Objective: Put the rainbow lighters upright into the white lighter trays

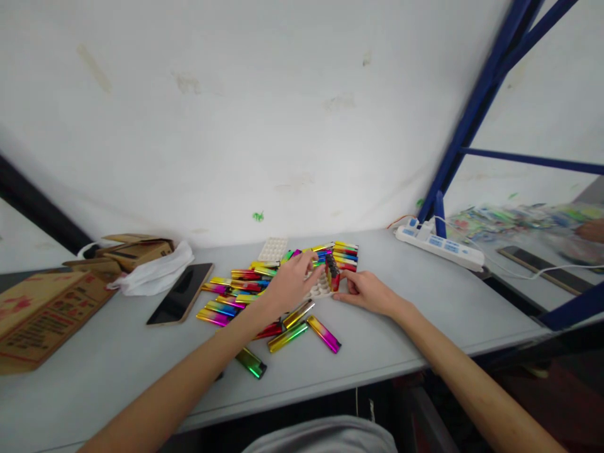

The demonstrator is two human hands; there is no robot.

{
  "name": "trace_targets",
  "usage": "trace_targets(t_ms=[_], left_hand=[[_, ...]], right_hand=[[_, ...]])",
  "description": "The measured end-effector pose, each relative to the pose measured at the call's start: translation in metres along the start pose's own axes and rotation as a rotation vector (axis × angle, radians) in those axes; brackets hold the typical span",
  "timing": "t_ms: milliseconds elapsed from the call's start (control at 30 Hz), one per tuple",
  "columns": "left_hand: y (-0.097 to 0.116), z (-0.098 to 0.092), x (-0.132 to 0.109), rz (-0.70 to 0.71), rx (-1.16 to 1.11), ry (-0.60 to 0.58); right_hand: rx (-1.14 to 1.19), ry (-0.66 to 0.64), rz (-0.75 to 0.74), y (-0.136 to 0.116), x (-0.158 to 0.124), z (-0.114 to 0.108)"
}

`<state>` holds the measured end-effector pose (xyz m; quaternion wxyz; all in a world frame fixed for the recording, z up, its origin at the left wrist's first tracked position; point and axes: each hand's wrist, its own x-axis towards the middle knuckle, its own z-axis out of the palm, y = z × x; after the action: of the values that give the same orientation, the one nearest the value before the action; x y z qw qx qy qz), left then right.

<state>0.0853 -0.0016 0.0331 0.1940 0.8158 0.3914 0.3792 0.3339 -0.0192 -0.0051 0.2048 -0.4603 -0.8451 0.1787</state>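
A row of lighters with black tops [332, 270] stands upright in a white dimpled tray [321, 288]. My left hand [296, 275] is over the tray's left part, its thumb and index finger apart and nothing visible between them. At the right end of the row, my right hand [367, 290] has its fingers curled, with thumb and index finger against a red lighter [336, 281]. Many shiny multicoloured lighters [236, 296] lie in a loose pile left of and behind the tray. Nearer the table's front edge are a yellow-purple lighter [324, 333] and a green lighter [251, 362].
Another white dimpled tray [272, 249] lies by the wall. On the left are a phone [182, 294], a white plastic bag [158, 272] and cardboard boxes [51, 314]. A power strip [438, 244] lies at right beside a blue metal frame [465, 119]. Beyond it shows another person's hand [592, 230].
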Motion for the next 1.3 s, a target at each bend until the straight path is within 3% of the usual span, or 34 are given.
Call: trace_targets(t_ms=[167, 267, 367, 500, 633, 700, 833, 1033, 1300], left_hand=[[-0.034, -0.034, 0.017, -0.067, 0.421, 0.015], [-0.052, -0.038, 0.017, -0.123, 0.526, -0.033], [-0.063, -0.034, 0.013, -0.153, 0.492, -0.099], [-0.065, -0.031, 0.012, -0.218, 0.257, -0.067], [-0.056, -0.036, 0.012, -0.242, 0.020, 0.150], [-0.048, -0.039, 0.009, -0.209, -0.109, 0.199], [-0.024, -0.047, -0.006, -0.271, -0.549, 0.013], [0.002, -0.049, -0.026, -0.496, -1.073, -0.031], [-0.007, -0.033, -0.027, -0.583, -1.066, -0.154]], right_hand=[[-0.007, 0.002, -0.005, 0.000, 0.000, -0.001], [-0.001, -0.009, 0.006, -0.002, 0.001, -0.002], [0.002, -0.012, 0.011, -0.003, 0.001, -0.002], [-0.003, 0.002, -0.007, 0.000, 0.001, -0.002], [0.005, -0.007, -0.003, 0.001, 0.000, -0.002], [0.010, 0.004, 0.015, 0.000, 0.000, -0.002], [0.026, 0.059, 0.066, -0.003, 0.002, -0.001], [-0.128, 0.051, 0.115, -0.007, 0.009, 0.003], [-0.182, 0.030, 0.097, -0.006, 0.016, 0.001]])
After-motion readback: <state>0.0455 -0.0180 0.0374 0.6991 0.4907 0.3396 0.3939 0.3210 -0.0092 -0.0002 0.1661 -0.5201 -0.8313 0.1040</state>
